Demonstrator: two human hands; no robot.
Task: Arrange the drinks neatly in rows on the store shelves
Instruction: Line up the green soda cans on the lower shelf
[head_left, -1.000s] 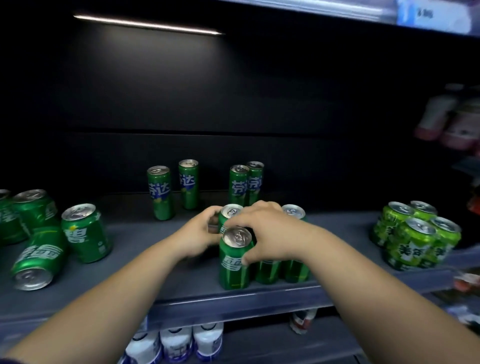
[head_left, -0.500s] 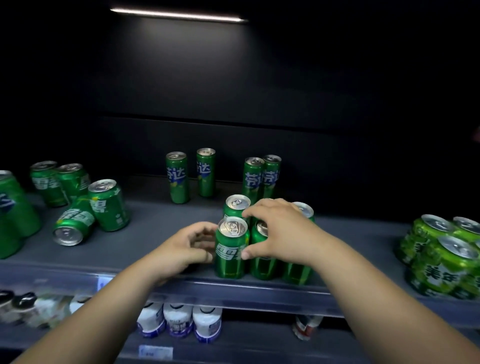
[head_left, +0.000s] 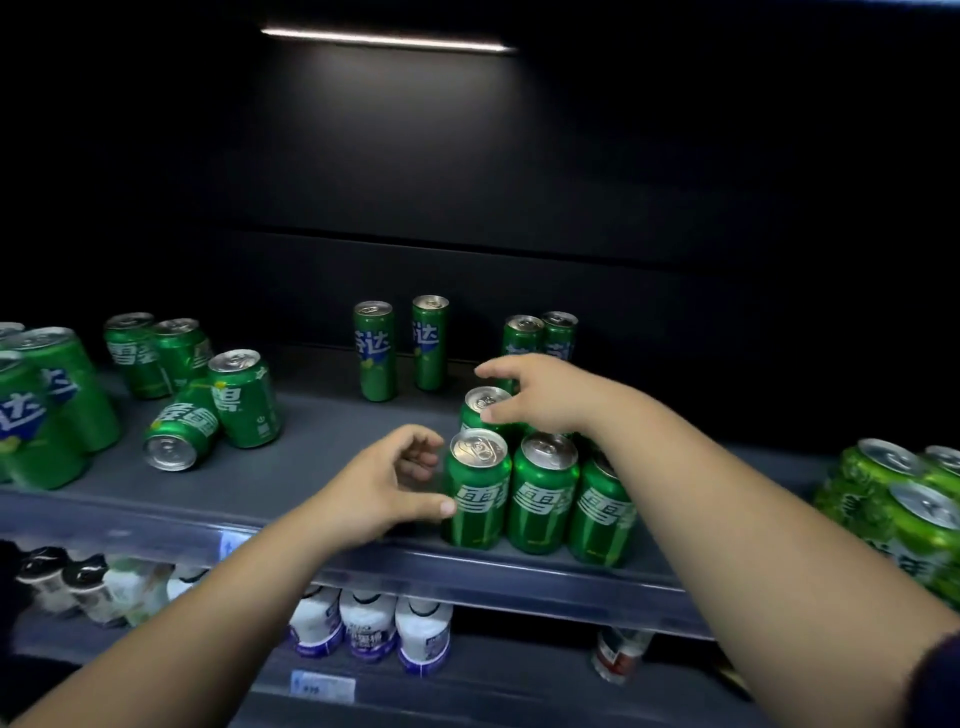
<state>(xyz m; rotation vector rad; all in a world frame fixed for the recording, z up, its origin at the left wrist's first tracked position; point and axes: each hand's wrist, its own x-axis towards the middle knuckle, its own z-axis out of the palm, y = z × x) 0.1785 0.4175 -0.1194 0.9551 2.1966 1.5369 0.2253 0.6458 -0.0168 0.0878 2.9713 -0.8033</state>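
Far left: green cans stand bunched on the shelf, not yet in rows.
Toppled can: one toppled can lies on its side among them, lid toward the front; being round, it is likely to roll for the lip if bumped.
Left hand: the left hand is loosely cupped and holds nothing, its thumb against the front-left can; a hard nudge high on the can could tip it.
Front row: the front row of three cans stands touching at the shelf's edge (little margin there), so one shove may carry through all three.
Right hand: the right hand hangs spread and empty over the second-row can, thumb by its lid; reaching deeper, it could knock the slim cans behind.
Far right: lime-green cans huddle near the right forearm; an outward swing might scatter them.
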